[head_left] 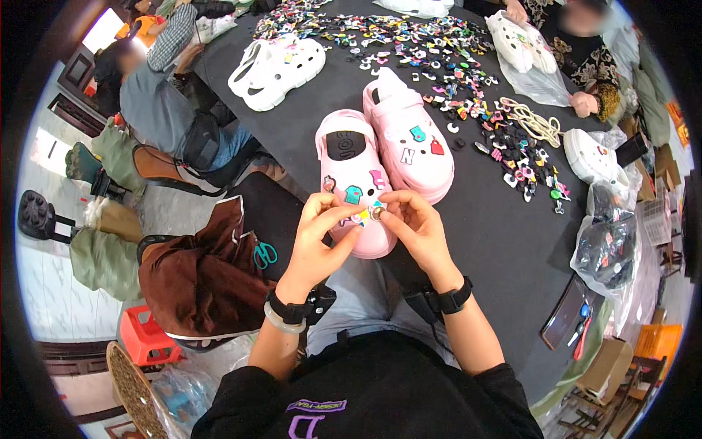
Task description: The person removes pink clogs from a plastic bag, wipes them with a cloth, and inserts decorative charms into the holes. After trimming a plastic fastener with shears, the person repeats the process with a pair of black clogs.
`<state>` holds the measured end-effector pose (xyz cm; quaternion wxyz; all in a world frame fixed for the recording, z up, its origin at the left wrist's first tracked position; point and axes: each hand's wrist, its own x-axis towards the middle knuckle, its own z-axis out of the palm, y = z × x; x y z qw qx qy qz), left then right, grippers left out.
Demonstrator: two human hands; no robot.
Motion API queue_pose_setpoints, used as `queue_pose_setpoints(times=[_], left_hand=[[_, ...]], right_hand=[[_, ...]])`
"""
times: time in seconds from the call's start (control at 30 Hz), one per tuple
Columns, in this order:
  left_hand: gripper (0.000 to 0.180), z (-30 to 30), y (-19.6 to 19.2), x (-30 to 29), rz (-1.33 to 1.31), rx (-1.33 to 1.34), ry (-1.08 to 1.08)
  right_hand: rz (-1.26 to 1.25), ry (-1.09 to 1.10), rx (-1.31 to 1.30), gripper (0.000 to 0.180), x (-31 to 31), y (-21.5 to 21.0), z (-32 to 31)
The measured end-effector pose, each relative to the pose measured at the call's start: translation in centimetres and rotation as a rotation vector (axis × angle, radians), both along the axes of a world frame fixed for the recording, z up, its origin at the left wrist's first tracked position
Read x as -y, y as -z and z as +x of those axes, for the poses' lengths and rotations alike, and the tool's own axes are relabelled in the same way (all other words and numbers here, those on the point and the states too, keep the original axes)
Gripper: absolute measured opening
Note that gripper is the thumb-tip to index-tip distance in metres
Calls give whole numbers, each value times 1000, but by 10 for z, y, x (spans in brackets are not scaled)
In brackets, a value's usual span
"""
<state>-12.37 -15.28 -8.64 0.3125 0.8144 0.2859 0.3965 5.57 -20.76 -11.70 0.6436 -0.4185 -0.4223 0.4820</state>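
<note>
Two pink clogs lie side by side on the dark table, toes toward me. Small charms dot the nearer clog (347,163), among them a teal shirt-shaped charm (354,194) and a pink boot-shaped charm (377,179). Around the left side of its toe my left hand (320,228) is closed, fingertips beside a yellow-and-white charm. Across from it, my right hand (415,227) pinches a small round charm (377,213) at the toe's surface. The other clog (398,117) stands just beyond, to the right, bearing teal, red and white charms.
Loose charms (468,88) spread over the far and right table. White clogs (278,69) stand far left, more (521,44) far right. Cord (532,121), a phone (564,314) and a bagged black item (605,234) lie right. Teal scissors (265,254) rest left. People sit nearby.
</note>
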Motion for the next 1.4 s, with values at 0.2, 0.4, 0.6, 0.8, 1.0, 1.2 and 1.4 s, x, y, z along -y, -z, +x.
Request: queue_pose_setpoints(times=[0.2, 0.4, 0.6, 0.8, 1.0, 1.2, 1.4], left_hand=[[34, 2, -2, 1, 27, 10, -30], [29, 2, 4, 3, 65, -3, -79], [27, 3, 1, 8, 34, 47, -151], [23, -26, 6, -5, 14, 75, -267], [29, -13, 5, 7, -24, 41, -282], [25, -9, 12, 6, -37, 88, -231], [34, -18, 7, 4, -255, 222, -223]], right_hand=[[-10, 3, 16, 23, -1, 2, 1], [-19, 1, 15, 23, 0, 4, 0], [-6, 9, 41, 22, -1, 2, 0], [-17, 14, 16, 22, -1, 4, 1], [-15, 11, 19, 22, -1, 4, 0], [-39, 16, 10, 22, 1, 2, 1], [6, 36, -151, 17, 2, -8, 9]])
